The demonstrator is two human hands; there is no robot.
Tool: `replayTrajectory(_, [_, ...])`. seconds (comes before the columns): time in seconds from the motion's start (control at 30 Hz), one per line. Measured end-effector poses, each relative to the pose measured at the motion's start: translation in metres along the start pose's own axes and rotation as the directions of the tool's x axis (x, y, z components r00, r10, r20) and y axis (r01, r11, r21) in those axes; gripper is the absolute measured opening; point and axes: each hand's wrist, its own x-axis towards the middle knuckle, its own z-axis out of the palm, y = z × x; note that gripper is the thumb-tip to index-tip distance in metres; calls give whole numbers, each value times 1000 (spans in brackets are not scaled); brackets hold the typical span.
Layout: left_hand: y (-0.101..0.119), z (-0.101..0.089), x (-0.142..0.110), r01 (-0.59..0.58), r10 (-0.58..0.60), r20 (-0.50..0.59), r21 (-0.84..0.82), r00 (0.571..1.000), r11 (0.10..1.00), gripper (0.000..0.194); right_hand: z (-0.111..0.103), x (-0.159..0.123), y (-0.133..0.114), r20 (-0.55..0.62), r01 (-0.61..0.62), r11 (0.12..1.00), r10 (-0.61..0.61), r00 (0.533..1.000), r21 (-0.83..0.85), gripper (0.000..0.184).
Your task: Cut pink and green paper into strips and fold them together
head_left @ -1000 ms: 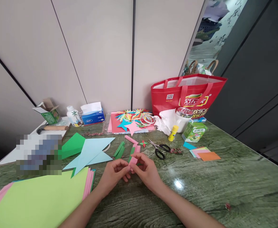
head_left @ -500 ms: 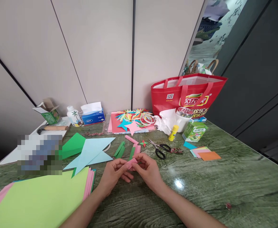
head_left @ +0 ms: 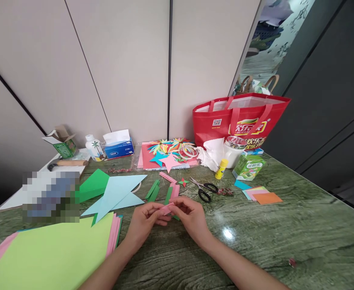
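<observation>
Between the fingertips of my left hand [head_left: 148, 221] and my right hand [head_left: 191, 217] is a small folded piece of pink paper [head_left: 166, 209]. Both hands pinch it, one from each side, above the table. A bit of green shows just below my right fingertips. Beyond the hands lie folded green strips [head_left: 153, 191] and a folded pink strip [head_left: 167, 177]. A small red and green paper star [head_left: 183, 182] is near them, left of black-handled scissors [head_left: 203, 189]. Fingers cover part of the held paper.
Light blue folded paper [head_left: 116, 193] and a stack of green sheets [head_left: 52, 253] lie left. Small coloured squares [head_left: 266, 198] lie right. Behind stand a yellow glue stick [head_left: 222, 168], green carton [head_left: 249, 167], red bag [head_left: 240, 117] and tissue pack [head_left: 119, 149]. A hammer [head_left: 68, 162] rests far left.
My right fingers have shifted slightly on the pink paper and curled closer together. My left fingers have drawn in a little. The other things stay where they were.
</observation>
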Motion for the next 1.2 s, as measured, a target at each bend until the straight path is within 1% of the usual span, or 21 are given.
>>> replayTrajectory(0.07, [0,0,0,6,-6,-17,-9,1000,1000,25,0,0,0,4,6,1000,-6,1000,-30,9])
replayTrajectory(0.2, [1,0,-1,4,-4,-40,0,999,1000,23,0,0,-1,-8,5,1000,-5,1000,-24,9])
replayTrajectory(0.37, [1,0,-2,-15,16,-51,20,999,1000,22,2,0,-2,-15,-73,992,74,997,103,15])
replayTrajectory(0.5, [0,0,-2,-31,33,-52,38,998,999,21,3,0,-1,-4,-75,986,77,997,146,11])
replayTrajectory(0.77, [2,1,-2,-16,19,-44,55,999,998,22,1,1,-4,-21,-44,993,46,999,106,7])
replayTrajectory(1.2, [3,-1,-3,11,-6,-80,62,997,998,23,0,2,1,-13,-57,995,58,998,81,10])
